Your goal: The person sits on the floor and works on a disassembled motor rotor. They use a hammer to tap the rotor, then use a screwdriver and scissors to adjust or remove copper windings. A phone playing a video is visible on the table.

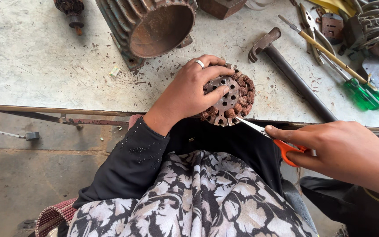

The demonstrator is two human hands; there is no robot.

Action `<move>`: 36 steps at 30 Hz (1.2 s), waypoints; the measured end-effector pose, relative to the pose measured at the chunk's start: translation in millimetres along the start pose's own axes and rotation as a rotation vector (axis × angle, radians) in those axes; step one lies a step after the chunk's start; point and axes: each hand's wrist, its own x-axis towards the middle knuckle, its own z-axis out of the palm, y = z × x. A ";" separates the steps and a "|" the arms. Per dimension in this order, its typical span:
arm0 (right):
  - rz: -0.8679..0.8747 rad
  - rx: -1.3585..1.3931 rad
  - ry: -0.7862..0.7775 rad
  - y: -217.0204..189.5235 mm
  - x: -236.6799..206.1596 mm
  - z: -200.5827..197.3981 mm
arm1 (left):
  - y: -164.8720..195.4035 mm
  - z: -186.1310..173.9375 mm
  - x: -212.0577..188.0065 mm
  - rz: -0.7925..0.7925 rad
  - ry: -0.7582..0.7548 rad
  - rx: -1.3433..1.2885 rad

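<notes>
Copper-wound round motor core with a perforated rusty steel face [229, 98] sits at the near edge of the scratched grey metal bench [44, 66], left hand [189, 92] clasping it. Right hand [343, 151] grips orange-handled scissors [270, 137], blade tips touching the windings.

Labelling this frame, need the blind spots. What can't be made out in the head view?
- Scissors: blade tips vanish among the copper windings; right hand covers most of the orange handles.
- Round perforated core: left hand hides its left side.
- Rusty motor housing: top cut off by the frame edge.
- Parts pile at top right: cluttered, cropped, too small to identify.
</notes>
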 end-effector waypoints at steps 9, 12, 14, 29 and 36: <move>-0.144 0.110 0.242 -9.7 -3.0 5.7 | -7.5 3.7 -4.8 0.018 0.002 0.039; -0.297 0.215 0.416 -19.2 9.9 13.4 | -7.9 5.7 -6.6 0.018 0.029 0.071; -0.134 0.213 0.210 -28.1 16.6 21.9 | -8.8 5.1 -7.1 0.020 0.024 0.065; -0.293 0.368 1.020 -65.5 43.2 114.6 | 2.6 1.0 -12.8 0.042 0.099 0.051; -0.269 0.345 1.126 -81.3 34.1 112.2 | 13.7 -0.1 -25.2 0.053 0.143 0.053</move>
